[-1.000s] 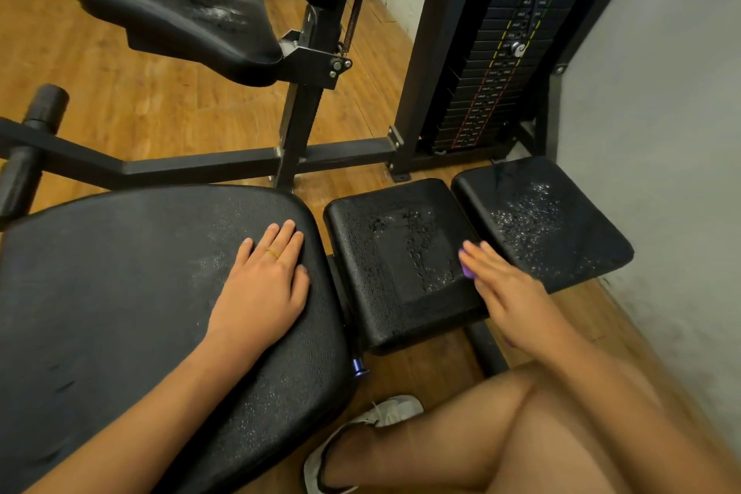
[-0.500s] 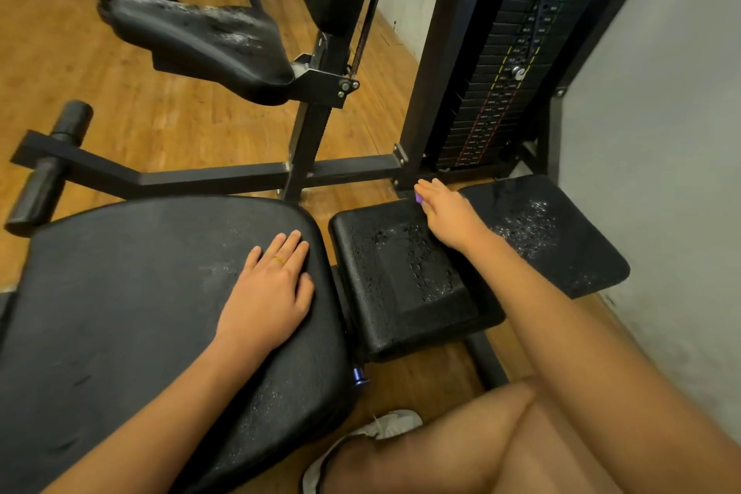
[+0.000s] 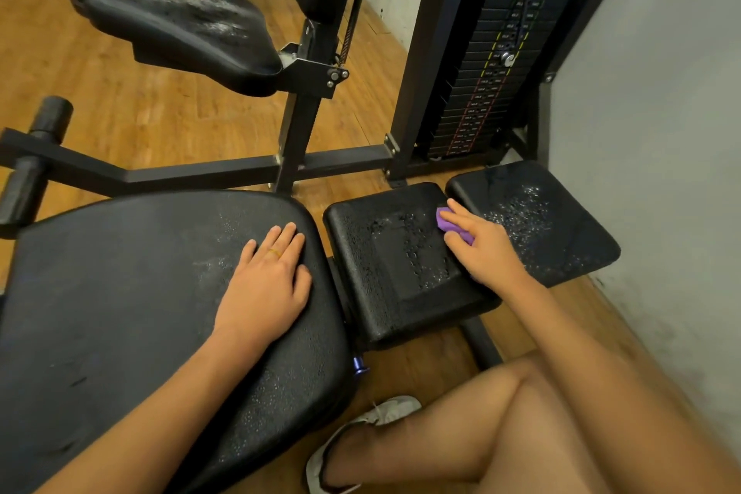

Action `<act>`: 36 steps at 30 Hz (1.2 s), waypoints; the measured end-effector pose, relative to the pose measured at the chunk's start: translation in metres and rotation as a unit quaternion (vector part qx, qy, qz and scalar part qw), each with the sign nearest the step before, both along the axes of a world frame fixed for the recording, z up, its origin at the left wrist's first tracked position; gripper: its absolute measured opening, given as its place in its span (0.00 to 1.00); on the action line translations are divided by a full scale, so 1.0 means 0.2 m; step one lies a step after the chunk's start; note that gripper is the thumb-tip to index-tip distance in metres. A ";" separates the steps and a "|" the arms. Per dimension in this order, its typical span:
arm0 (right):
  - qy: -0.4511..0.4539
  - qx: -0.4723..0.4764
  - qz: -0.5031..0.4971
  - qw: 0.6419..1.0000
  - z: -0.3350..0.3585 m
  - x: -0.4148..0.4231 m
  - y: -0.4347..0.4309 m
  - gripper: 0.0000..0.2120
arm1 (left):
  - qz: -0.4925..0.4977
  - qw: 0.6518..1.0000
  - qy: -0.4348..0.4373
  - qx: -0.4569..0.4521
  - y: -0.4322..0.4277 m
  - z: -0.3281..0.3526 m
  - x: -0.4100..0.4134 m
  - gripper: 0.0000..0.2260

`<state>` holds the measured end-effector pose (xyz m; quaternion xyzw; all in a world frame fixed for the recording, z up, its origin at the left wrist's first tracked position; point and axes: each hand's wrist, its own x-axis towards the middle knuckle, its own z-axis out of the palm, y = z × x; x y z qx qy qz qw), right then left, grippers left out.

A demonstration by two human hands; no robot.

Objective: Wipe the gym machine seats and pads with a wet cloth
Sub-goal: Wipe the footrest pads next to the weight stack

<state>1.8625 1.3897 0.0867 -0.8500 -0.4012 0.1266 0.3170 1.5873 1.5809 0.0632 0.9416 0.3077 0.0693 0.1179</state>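
A large black seat [image 3: 120, 293] fills the lower left, with water drops near its right side. My left hand [image 3: 266, 285] lies flat on it, fingers straight, a ring on one finger. To its right are two smaller black pads. The middle pad [image 3: 393, 265] is wet with droplets. The right pad [image 3: 533, 221] also carries droplets. My right hand [image 3: 481, 249] presses a purple cloth [image 3: 449, 225] onto the middle pad's right edge, thumb and fingers curled round it. Most of the cloth is hidden under the hand.
Another wet black seat [image 3: 180, 32] stands at the back left on a black steel frame [image 3: 200, 172]. A weight stack [image 3: 489, 68] rises behind the pads. A grey wall [image 3: 661, 132] runs close on the right. My bent legs and a white shoe [image 3: 361, 433] are below.
My right hand has slid with the cloth from the middle pad's near edge to its far corner, then back toward me along its right edge. My left hand has stayed flat on the seat.
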 end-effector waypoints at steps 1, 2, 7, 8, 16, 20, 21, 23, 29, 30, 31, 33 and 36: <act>0.018 0.006 -0.011 1.000 0.00 0.00 0.00 0.21 | 0.000 1.000 -0.003 -0.002 0.00 0.00 0.00 0.28; 0.026 0.003 -0.012 1.000 0.01 0.00 0.01 0.21 | -0.001 1.000 -0.004 -0.003 0.01 0.00 0.01 0.28; -0.025 -0.055 0.003 0.998 -0.01 -0.07 -0.13 0.22 | -0.002 1.000 -0.002 -0.002 0.00 0.00 -0.03 0.28; -0.052 -0.060 -0.002 0.997 -0.01 -0.10 -0.20 0.22 | -0.003 1.000 -0.001 -0.001 0.00 0.00 -0.03 0.29; -0.171 -0.100 -0.009 0.980 -0.10 -0.46 -0.27 0.21 | 0.000 1.000 -0.002 0.002 0.01 -0.01 -0.03 0.27; -0.215 -0.056 0.119 0.968 -0.15 -0.85 -0.09 0.21 | -0.001 1.000 -0.002 0.001 0.00 0.00 -0.03 0.27; -0.218 -0.057 0.149 0.963 -0.15 -0.90 -0.06 0.21 | -0.001 1.000 -0.005 0.001 -0.01 0.00 -0.03 0.28; -0.193 -0.043 0.176 0.964 -0.14 -0.89 -0.05 0.22 | -0.004 1.000 -0.008 -0.004 -0.01 0.01 -0.03 0.28; -0.157 -0.081 0.043 0.983 -0.07 -0.45 -0.33 0.22 | -0.005 1.000 -0.014 -0.001 -0.01 0.01 -0.02 0.23; -0.157 -0.088 0.010 0.984 -0.05 -0.39 -0.36 0.20 | -0.003 1.000 -0.014 0.001 -0.01 0.01 -0.02 0.23; -0.158 -0.093 -0.012 0.983 -0.05 -0.35 -0.38 0.19 | -0.002 1.000 -0.014 0.003 -0.01 0.01 -0.02 0.23; -0.162 -0.102 -0.030 0.981 -0.03 -0.39 -0.35 0.18 | -0.004 1.000 -0.015 0.004 -0.01 0.01 -0.01 0.25; -0.180 -0.080 0.051 0.979 -0.05 -0.66 -0.19 0.17 | -0.003 1.000 -0.016 0.005 -0.01 0.01 -0.02 0.26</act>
